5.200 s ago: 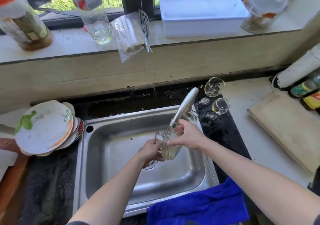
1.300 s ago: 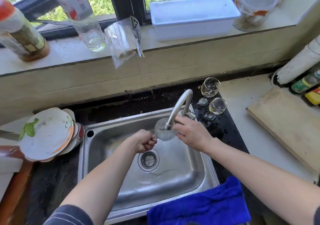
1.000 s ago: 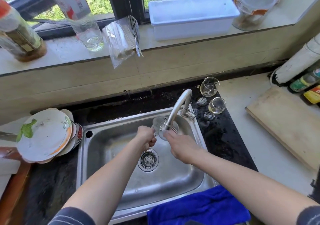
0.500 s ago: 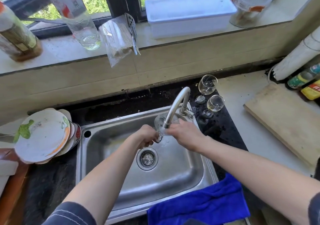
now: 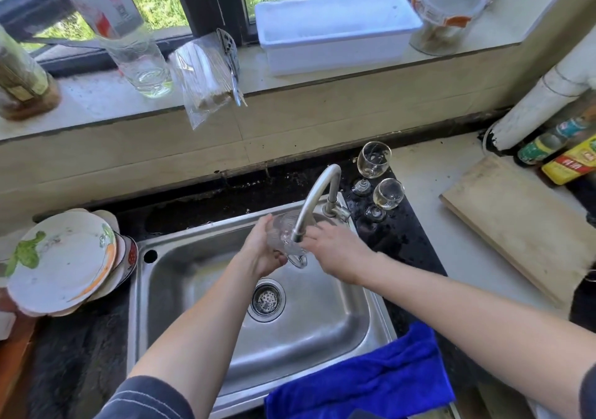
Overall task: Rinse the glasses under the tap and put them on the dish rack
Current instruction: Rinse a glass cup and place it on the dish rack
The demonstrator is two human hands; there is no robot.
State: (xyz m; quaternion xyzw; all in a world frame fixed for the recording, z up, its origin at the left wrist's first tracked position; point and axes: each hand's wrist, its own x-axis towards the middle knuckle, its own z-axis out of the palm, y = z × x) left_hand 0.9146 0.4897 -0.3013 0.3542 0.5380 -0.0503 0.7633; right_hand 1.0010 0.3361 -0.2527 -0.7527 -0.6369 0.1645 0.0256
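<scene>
Over the steel sink, a clear glass mug with a handle lies tilted under the spout of the tap. My left hand cups the mug from the left and below. My right hand touches its right side with the fingers near the rim. Two small stemmed glasses stand on the dark counter right of the tap. I cannot see whether water is running.
A stack of plates leans at the sink's left. A blue cloth lies over the sink's front right corner. A wooden board sits right, bottles behind it. The window sill holds a white tub, jars and a bag.
The mug has been turned and tipped under the spout. My left hand moved from the handle to cupping the mug's body; my right hand stays at its right side.
</scene>
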